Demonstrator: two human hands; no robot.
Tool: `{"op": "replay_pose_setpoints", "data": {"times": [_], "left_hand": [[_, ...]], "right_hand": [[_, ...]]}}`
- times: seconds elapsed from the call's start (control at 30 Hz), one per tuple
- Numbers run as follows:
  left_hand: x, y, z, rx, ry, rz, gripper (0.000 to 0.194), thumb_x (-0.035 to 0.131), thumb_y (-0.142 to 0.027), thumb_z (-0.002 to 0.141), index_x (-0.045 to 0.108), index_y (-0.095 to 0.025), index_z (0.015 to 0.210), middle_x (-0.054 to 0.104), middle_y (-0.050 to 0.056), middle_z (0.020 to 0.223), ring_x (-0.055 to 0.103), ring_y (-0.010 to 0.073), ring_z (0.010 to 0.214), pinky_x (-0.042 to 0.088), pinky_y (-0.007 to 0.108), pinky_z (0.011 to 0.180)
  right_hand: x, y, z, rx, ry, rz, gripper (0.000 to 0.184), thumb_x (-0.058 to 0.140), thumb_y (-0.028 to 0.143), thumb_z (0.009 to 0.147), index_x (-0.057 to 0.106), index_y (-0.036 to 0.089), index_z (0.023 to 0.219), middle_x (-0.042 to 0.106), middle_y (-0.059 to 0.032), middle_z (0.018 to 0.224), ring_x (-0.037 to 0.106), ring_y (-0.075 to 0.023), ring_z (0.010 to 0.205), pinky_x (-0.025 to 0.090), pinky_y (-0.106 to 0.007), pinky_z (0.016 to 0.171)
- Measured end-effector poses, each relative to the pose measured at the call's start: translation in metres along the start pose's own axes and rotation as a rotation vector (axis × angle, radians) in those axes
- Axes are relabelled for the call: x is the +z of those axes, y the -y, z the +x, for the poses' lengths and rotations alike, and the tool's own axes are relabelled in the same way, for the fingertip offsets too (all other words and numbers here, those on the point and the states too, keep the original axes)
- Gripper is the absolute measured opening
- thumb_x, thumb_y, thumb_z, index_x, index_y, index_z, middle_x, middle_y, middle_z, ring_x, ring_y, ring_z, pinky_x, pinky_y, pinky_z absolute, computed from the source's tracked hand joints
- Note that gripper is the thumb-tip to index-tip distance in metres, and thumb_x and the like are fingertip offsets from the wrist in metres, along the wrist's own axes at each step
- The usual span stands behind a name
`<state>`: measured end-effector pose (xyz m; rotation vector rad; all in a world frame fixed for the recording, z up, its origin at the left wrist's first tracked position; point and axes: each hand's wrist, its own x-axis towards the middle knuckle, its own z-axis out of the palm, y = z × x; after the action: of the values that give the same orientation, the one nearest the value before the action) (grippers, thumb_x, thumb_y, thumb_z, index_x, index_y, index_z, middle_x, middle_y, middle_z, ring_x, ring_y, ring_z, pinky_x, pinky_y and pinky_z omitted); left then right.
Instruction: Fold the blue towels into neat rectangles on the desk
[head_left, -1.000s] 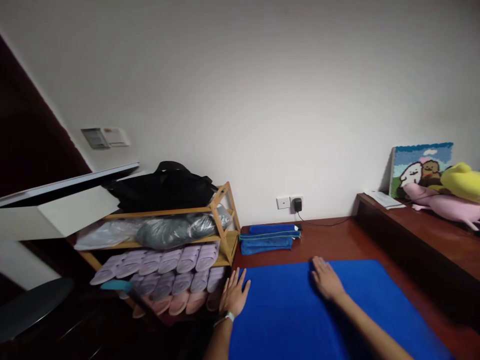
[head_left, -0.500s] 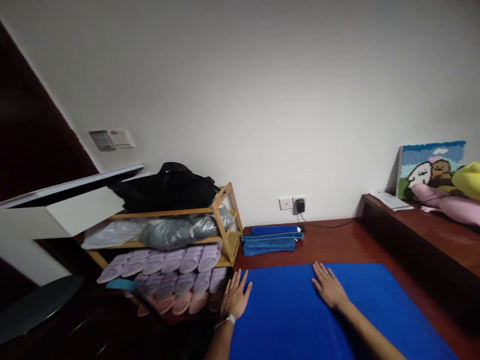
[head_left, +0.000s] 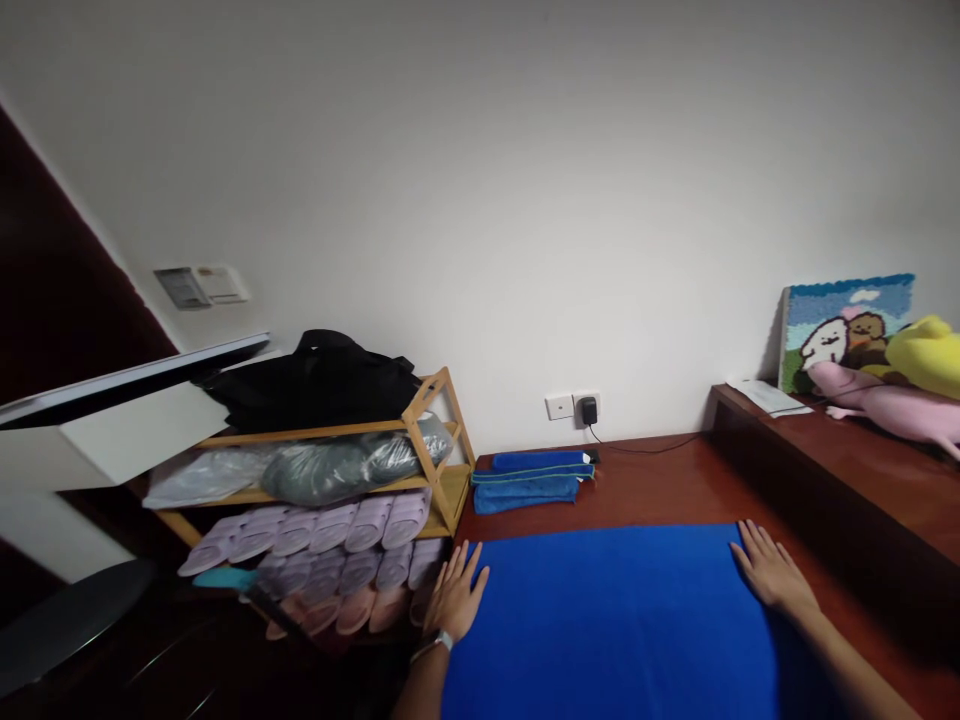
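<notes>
A blue cloth [head_left: 607, 610] lies spread flat on the reddish-brown wooden table [head_left: 645, 475]. My left hand [head_left: 456, 595], with a watch [head_left: 435, 643] on its wrist, rests open on the cloth's left edge, fingers stretched forward. At the far right corner of the cloth, my right hand [head_left: 772, 570] lies flat with its fingers spread. Neither hand grips anything. Beyond the cloth, folded blue towels [head_left: 529, 482] sit against the wall side of the table.
On the left stands a wooden rack [head_left: 439, 440] with a black bag [head_left: 319, 385] on top and several slippers [head_left: 367, 520] below. A black plug adapter [head_left: 589, 410] trails a cable. The raised ledge [head_left: 885, 450] holds papers, a pink plush toy [head_left: 885, 400] and a dog picture [head_left: 847, 325].
My right hand has slid right across the cloth, from its middle to its far right corner. My left hand stays on the left edge. The view has shifted slightly right.
</notes>
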<state>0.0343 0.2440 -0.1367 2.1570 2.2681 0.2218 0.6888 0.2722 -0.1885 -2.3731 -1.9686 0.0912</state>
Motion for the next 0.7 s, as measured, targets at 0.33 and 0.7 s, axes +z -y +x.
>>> {"op": "replay_pose_setpoints", "data": {"times": [0.33,0.7], "left_hand": [[-0.006,-0.007,-0.004,0.008,0.014,-0.024,0.062,0.030,-0.052,0.107,0.036,-0.027,0.163,0.027,0.007,0.173,0.024,0.0248,0.160,0.023,0.049,0.130],[-0.005,-0.008,-0.007,0.011,-0.002,-0.041,0.063,0.030,-0.054,0.107,0.036,-0.027,0.164,0.027,0.007,0.174,0.025,0.0256,0.160,0.024,0.048,0.130]], "right_hand": [[-0.069,0.047,-0.020,0.084,0.037,0.097,0.075,0.020,0.037,0.095,0.044,0.002,0.157,0.039,-0.0224,0.165,0.032,-0.0338,0.156,0.026,-0.053,0.127],[-0.054,0.376,-0.098,-0.572,0.088,0.299,0.073,0.023,0.053,0.105,0.032,0.013,0.165,0.028,-0.0088,0.171,0.022,-0.0230,0.160,0.016,-0.041,0.131]]}}
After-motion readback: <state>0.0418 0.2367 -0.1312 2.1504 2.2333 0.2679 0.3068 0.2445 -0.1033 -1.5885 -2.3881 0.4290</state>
